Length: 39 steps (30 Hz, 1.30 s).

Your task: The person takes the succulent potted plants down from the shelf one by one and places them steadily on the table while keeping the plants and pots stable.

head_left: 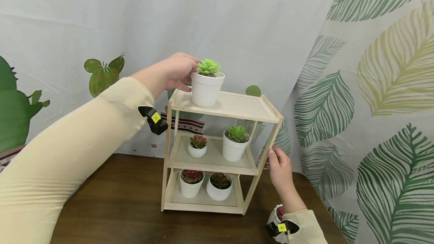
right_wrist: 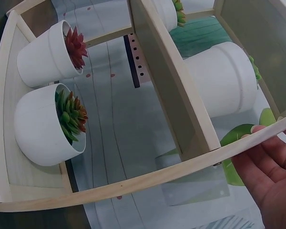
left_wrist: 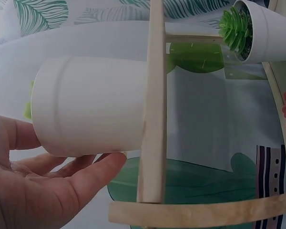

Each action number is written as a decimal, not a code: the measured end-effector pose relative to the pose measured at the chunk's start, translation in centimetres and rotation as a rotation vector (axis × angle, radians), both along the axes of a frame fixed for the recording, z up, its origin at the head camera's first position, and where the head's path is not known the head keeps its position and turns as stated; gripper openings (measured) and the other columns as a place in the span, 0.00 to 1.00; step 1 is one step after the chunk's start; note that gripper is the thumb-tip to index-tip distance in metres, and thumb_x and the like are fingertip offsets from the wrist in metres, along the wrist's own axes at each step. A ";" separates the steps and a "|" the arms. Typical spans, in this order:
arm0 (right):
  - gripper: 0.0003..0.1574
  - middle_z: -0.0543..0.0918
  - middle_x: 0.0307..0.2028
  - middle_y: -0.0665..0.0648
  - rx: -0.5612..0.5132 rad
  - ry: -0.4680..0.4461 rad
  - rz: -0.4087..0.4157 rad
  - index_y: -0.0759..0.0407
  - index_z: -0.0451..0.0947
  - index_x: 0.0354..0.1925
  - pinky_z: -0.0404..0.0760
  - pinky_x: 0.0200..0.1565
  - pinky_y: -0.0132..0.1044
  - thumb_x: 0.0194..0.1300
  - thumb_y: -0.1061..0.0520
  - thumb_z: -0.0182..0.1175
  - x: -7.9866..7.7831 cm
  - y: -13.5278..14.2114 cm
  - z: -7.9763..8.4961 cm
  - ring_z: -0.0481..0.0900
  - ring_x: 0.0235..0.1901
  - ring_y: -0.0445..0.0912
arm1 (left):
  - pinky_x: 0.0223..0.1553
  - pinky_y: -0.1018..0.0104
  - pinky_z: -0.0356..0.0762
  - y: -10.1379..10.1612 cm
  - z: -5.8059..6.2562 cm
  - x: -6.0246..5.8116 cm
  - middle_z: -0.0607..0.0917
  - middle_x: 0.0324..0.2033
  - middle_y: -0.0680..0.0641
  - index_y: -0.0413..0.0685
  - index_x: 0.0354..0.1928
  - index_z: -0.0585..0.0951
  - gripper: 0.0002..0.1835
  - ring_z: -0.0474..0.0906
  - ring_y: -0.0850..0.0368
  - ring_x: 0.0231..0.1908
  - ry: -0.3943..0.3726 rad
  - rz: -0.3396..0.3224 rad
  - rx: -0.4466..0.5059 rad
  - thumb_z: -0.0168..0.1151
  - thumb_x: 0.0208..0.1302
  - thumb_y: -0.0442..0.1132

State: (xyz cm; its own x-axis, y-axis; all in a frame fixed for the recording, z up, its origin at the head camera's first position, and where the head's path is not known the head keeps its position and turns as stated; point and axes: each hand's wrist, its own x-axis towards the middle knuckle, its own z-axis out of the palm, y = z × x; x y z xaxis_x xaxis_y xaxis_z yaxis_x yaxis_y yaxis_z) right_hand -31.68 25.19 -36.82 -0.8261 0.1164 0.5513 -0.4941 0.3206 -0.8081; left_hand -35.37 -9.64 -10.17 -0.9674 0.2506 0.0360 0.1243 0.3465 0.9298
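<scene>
A white pot with a bright green succulent (head_left: 207, 86) stands upright on the top board of a three-tier wooden shelf (head_left: 244, 104). My left hand (head_left: 174, 71) is at the pot's left side; in the left wrist view its extended fingers and thumb lie along that side, not wrapped round it. Lower down, my right hand (head_left: 280, 168) pinches the shelf's right front post (right_wrist: 181, 171), thumb in front and fingers partly hidden behind. The middle tier carries a small pot with a reddish succulent (head_left: 197, 146) and a larger green-planted pot (head_left: 234, 150).
On the bottom tier stand a pot with a dark red succulent (head_left: 191, 187) and a rounder pot with a green-red one (head_left: 219, 191). A white pot with a red plant (head_left: 273, 217) is partly hidden behind my right wrist on the brown table (head_left: 118, 199). Printed cloth hangs behind.
</scene>
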 end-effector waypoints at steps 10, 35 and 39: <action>0.21 0.86 0.39 0.74 -0.001 0.011 -0.003 0.67 0.81 0.52 0.87 0.37 0.29 0.83 0.54 0.46 0.0 -0.2 -0.1 0.87 0.36 0.38 | 0.65 0.44 0.77 -0.4 -0.5 -0.2 0.70 0.70 0.42 0.41 0.60 0.75 0.19 0.73 0.44 0.68 0.054 0.053 -0.011 0.39 0.79 0.38; 0.21 0.86 0.38 0.74 0.002 0.014 -0.028 0.69 0.80 0.53 0.86 0.34 0.28 0.82 0.55 0.46 -0.1 0.0 -0.7 0.85 0.32 0.37 | 0.55 0.53 0.86 -0.2 -1.2 -1.3 0.79 0.54 0.41 0.41 0.67 0.73 0.22 0.84 0.46 0.56 0.010 0.174 0.073 0.48 0.78 0.44; 0.21 0.86 0.38 0.74 0.011 0.019 -0.035 0.68 0.80 0.53 0.86 0.35 0.28 0.82 0.54 0.46 -0.2 0.0 -0.7 0.86 0.33 0.37 | 0.54 0.53 0.86 -0.3 -1.2 -1.5 0.80 0.54 0.41 0.42 0.66 0.73 0.22 0.85 0.47 0.53 0.004 0.170 0.082 0.50 0.77 0.44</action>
State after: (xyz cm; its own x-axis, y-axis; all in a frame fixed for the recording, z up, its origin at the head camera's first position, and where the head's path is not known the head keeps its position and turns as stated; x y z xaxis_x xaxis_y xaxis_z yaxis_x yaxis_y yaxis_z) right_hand -31.90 25.23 -37.56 -0.8111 0.1384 0.5682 -0.4977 0.3468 -0.7950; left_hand -36.85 -9.97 -11.34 -0.9954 0.0794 0.0537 0.0743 0.2861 0.9553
